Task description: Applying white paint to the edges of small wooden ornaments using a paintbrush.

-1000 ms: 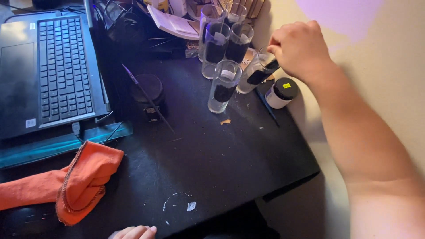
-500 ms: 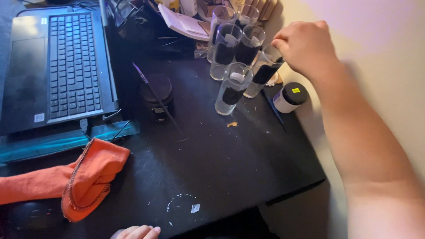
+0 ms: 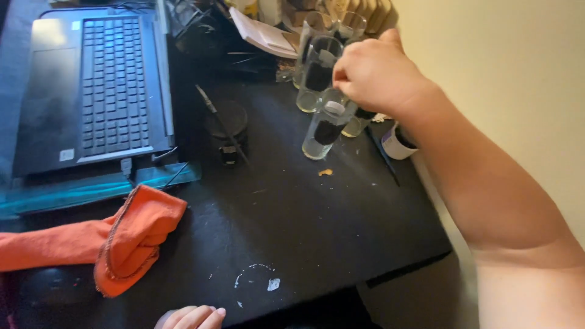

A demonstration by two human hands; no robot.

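Black counter (image 3: 317, 231) against a pale yellow wall, surface flecked with crumbs and a faint white ring near the front edge. Right hand (image 3: 378, 76) reaches over a cluster of clear glass tumblers at the back right; fingers curled and bunched together above the nearest tumbler (image 3: 326, 131), which holds clear liquid and a dark piece inside. Fingertips seem to pinch something small at that glass's rim, though the hand hides the contact. Taller tumbler (image 3: 318, 73) stands just behind, left of the knuckles. Small white jar with dark lid (image 3: 399, 143) sits under the wrist, a thin dark stick (image 3: 382, 155) lying beside it. Left hand (image 3: 192, 317) barely shows at the bottom edge, fingers loosely curled, holding nothing visible. Laptop (image 3: 97, 91) at far left; orange cloth (image 3: 116, 237) crumpled in front of it; round black puck (image 3: 225, 122) mid-counter.
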